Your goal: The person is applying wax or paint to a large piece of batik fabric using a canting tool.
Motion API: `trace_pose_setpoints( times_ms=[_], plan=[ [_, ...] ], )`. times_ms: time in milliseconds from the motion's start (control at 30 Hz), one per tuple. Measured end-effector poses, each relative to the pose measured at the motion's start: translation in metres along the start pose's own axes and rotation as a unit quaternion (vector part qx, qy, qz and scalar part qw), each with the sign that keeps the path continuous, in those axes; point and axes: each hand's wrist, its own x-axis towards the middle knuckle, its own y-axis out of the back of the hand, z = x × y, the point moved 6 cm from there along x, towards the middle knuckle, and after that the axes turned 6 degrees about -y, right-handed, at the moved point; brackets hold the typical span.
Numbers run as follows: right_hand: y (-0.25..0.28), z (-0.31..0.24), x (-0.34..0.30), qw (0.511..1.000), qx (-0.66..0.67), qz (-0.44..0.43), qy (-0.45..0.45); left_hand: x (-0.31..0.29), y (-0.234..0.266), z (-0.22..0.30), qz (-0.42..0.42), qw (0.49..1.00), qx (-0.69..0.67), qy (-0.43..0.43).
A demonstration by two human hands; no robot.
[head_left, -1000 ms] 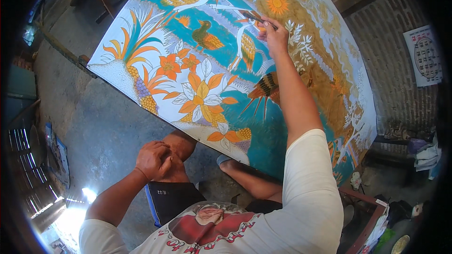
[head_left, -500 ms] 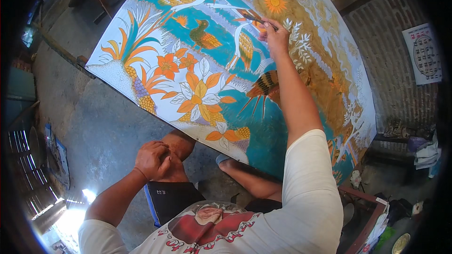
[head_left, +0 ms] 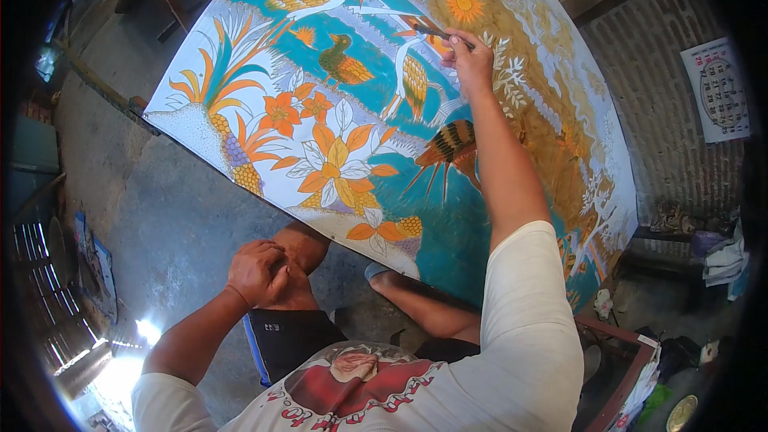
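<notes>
My right hand (head_left: 470, 60) is closed on a slim, dark-handled paintbrush (head_left: 432, 31). The brush tip points left, beside the orange beak of a white heron (head_left: 412, 76) on a large painted cloth (head_left: 448, 232). My right forearm crosses the cloth and hides part of a brown striped bird (head_left: 450, 144). Lower left, my left hand (head_left: 260, 274) rests on my bent knee with its fingers curled, apart from the cloth; its palm is hidden. Between the two hands lie painted orange flowers (head_left: 331, 162) and a green-and-orange duck (head_left: 344, 62).
The cloth slants up from lower right to upper left, its near edge above my legs. Grey concrete floor (head_left: 172, 208) lies to the left. On the right are a brick wall (head_left: 668, 96), a paper calendar (head_left: 717, 90) and a reddish-brown wooden frame (head_left: 628, 368).
The view has shifted very slightly against the cloth. My right hand stays by the heron's head with the paintbrush, and my left hand stays on the knee.
</notes>
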Motion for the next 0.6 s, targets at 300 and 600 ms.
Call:
trace_pose_setpoints(
  times_ms=[300,600],
  plan=[
    [0.002,0.0,0.0,1.0,0.013,0.013,-0.004,0.001,0.0,0.001,0.007,1.0,-0.007,-0.007],
    [0.04,0.001,-0.074,0.964,0.257,-0.009,-0.066,0.003,-0.002,0.003,-0.032,0.999,-0.002,0.033]
  ],
)
